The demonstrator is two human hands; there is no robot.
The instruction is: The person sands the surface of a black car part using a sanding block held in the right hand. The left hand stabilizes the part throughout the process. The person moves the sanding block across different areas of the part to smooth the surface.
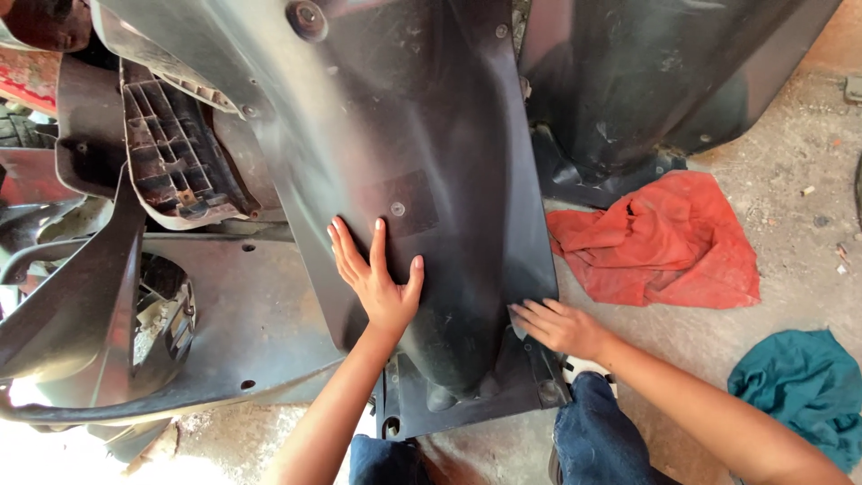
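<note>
Black plastic body panel [449,135], long, curved and dusty, stands nearly upright on the concrete floor [790,180] in the middle of the view, its inner face turned toward the person and its lower end resting just in front of the person's knees. Left hand [377,278] lies flat and open against that inner face, fingers spread and pointing up, the fingertips just below a small round fastener [397,208] set in a darker rectangular patch. Right hand [558,325] is at the panel's lower right edge, fingers stretched out and loosely curled over the rim, touching it rather than clenched around it. To the left of the panel sits a grey ribbed bracket [171,153] with a grid of small cells, and below it a flat grey cover plate [251,314] with a round opening through which wheel parts show. A red piece of bodywork [31,76] shows at the far left edge. Behind and to the right, a second dark plastic panel [646,81] leans upright, well apart from both hands. On the floor to the right lies a crumpled red rag [664,242], near the right hand but not touching it, and farther right, at the lower corner, a teal cloth [804,386]. The person's blue trouser legs [602,431] show at the bottom.
</note>
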